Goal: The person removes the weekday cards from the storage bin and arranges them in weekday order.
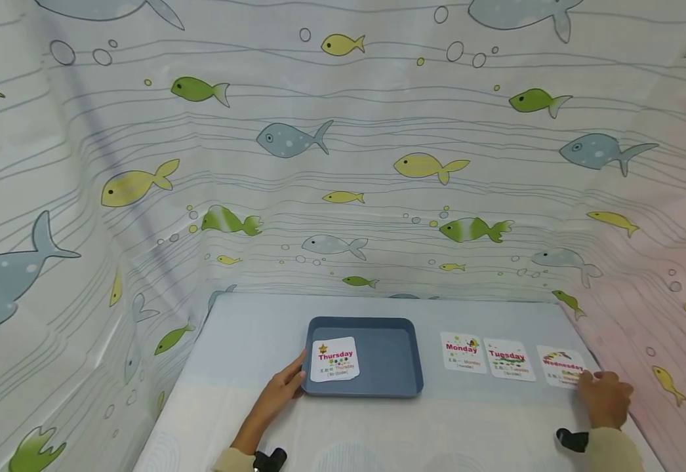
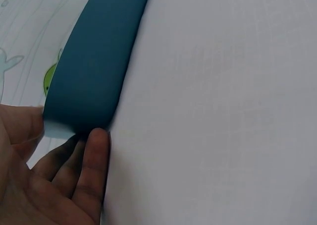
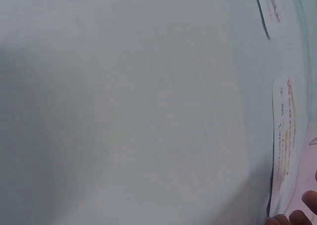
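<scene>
A blue-grey tray [image 1: 387, 357] lies on the table. My left hand [image 1: 284, 380] grips its left side; in the left wrist view the thumb is at the rim and the fingers [image 2: 96, 155] press against the outer wall. Inside, at the left, sits a small stack of white cards with the Thursday card [image 1: 335, 359] on top. My right hand [image 1: 605, 398] holds the lower right corner of the Wednesday card [image 1: 558, 364], which lies slightly askew on the table. Only some fingertips [image 3: 298, 217] appear in the right wrist view, by that card's edge.
The Monday card [image 1: 463, 352] and the Tuesday card [image 1: 509, 359] lie in a row right of the tray, with a wider gap before Wednesday. A pale cloth covers the table [image 1: 490, 426]. Fish-patterned curtains [image 1: 372, 98] surround its back and sides.
</scene>
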A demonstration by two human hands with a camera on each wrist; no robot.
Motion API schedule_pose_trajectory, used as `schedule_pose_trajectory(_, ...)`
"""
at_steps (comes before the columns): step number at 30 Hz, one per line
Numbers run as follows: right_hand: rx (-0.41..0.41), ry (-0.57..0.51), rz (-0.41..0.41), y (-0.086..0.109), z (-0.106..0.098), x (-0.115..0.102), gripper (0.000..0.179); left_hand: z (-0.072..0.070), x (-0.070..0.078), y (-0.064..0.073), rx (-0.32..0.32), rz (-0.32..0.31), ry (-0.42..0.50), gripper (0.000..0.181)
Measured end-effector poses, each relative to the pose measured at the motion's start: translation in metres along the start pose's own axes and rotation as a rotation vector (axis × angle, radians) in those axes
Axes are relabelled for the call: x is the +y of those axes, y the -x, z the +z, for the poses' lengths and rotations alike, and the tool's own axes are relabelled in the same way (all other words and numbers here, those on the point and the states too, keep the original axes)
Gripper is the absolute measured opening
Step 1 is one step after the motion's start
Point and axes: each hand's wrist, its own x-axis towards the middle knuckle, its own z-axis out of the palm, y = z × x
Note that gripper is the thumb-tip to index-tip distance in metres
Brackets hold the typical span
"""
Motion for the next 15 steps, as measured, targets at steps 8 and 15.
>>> schedule_pose_trajectory(8, 0.111, -0.05, -0.155, 0.021, 0.0, -0.015, 0.05, 0.002, -0.001, 0.0, -0.01, -0.011, -0.011, 0.053)
schedule_pose_trajectory(15, 0.157, -0.115, -0.308, 0.045, 0.01, -0.039, 0.044, 0.001, -0.001, -0.003, -0.003, -0.008, 0.007, 0.054)
